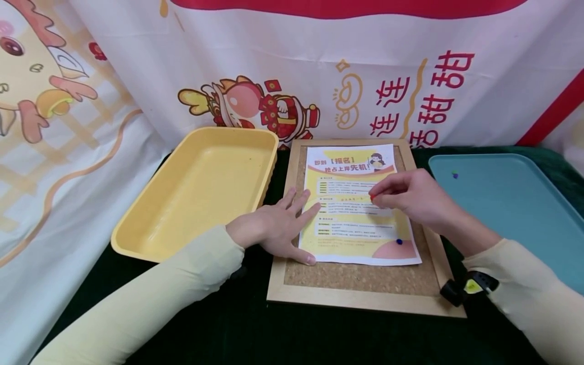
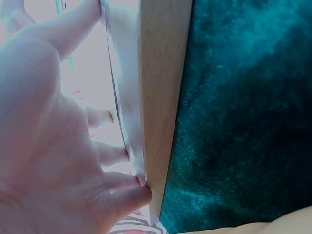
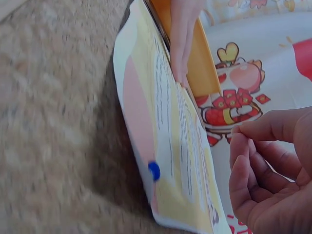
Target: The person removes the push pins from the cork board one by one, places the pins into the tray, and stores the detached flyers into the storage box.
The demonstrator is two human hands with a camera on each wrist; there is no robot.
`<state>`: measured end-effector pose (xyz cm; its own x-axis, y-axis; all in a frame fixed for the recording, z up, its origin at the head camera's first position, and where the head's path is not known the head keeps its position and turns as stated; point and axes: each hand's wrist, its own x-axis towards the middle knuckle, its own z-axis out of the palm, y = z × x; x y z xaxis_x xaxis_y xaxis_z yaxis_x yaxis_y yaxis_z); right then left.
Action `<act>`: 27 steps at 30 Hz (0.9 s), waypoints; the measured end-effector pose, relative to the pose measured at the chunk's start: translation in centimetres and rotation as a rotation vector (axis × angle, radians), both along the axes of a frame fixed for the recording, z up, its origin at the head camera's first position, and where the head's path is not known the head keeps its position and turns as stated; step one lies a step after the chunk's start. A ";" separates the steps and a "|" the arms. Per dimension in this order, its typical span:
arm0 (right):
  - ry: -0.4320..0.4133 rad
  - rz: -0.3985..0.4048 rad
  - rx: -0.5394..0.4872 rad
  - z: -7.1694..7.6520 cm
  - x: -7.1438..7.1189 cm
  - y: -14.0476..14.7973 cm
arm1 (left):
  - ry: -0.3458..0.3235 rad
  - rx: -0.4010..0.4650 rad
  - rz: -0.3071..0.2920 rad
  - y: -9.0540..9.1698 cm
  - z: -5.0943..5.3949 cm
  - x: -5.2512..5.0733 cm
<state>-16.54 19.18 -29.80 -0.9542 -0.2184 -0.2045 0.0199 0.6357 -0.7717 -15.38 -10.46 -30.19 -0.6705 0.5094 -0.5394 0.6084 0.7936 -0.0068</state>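
Observation:
A printed yellow-and-white sheet (image 1: 347, 223) lies on a wood-framed cork board (image 1: 360, 279). A blue push pin (image 1: 399, 242) stands in the sheet's lower right corner, and the right wrist view shows that edge lifted off the cork. My left hand (image 1: 285, 228) spreads its fingers over the sheet's left edge and the frame. Above the middle of the sheet, my right hand (image 1: 410, 195) pinches a small red push pin (image 1: 372, 197) between thumb and finger. In the right wrist view the pin is hidden by the fingertips (image 3: 239, 130).
A yellow tray (image 1: 201, 192) stands left of the board. On the right, a teal tray (image 1: 506, 203) holds a few small blue and green pins (image 1: 454, 175). Dark green cloth (image 1: 292, 334) covers the table, and a printed curtain (image 1: 274, 45) hangs behind.

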 end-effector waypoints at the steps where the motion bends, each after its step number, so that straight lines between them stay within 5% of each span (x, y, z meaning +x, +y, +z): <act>1: 0.004 -0.009 -0.003 -0.1 -0.1 0.3 | 0.000 -0.001 0.002 0.0 0.0 0.0; 27: 0.006 -0.153 0.072 -0.1 -1.7 6.6 | -0.002 -0.005 0.014 0.1 0.1 0.1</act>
<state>-18.24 25.80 -29.94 -0.9764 -0.0551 -0.2088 0.1165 0.6795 -0.7244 -15.27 -10.36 -30.12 -0.6768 0.4970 -0.5431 0.5970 0.8021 -0.0100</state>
